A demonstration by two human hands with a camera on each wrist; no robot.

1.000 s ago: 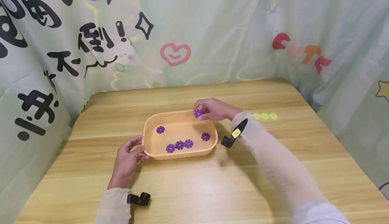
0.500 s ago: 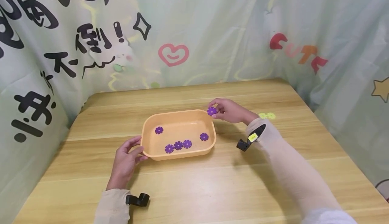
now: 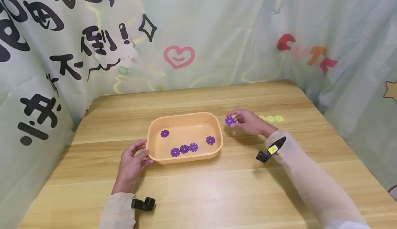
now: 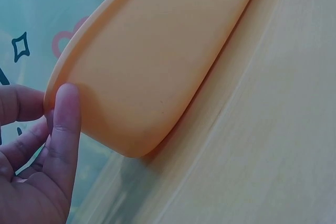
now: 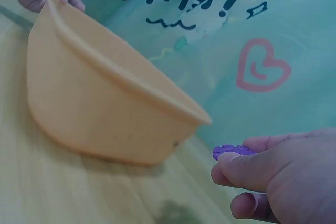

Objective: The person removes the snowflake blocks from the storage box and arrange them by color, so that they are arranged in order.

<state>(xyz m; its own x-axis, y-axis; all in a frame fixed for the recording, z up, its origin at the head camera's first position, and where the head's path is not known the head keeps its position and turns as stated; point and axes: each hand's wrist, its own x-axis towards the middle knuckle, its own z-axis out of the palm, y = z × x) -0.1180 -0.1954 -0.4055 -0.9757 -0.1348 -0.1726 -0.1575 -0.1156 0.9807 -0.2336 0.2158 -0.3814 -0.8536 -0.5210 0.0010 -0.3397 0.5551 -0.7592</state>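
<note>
My left hand (image 3: 128, 168) pinches the left rim of a shallow orange plastic basin (image 3: 186, 136), thumb outside its wall in the left wrist view. Inside lie several purple flower-shaped discs: three in a touching row (image 3: 184, 148) along the near side, one disc (image 3: 164, 133) at the left and another disc (image 3: 210, 140) at the right. Just past the basin's right rim, my right hand (image 3: 249, 122) holds one more purple flower-shaped disc (image 3: 229, 120) above the table. Thumb and finger grip that disc (image 5: 231, 150) in the right wrist view.
Yellow flower-shaped discs (image 3: 271, 118) lie in a row on the wooden table (image 3: 211, 187), behind the right wrist and partly hidden by it. A printed curtain (image 3: 223, 49) hangs behind the table and along both sides.
My right hand has moved right, from over the basin's far right corner to outside it, carrying the purple disc. The left hand keeps its hold on the rim, and the basin stays put.
</note>
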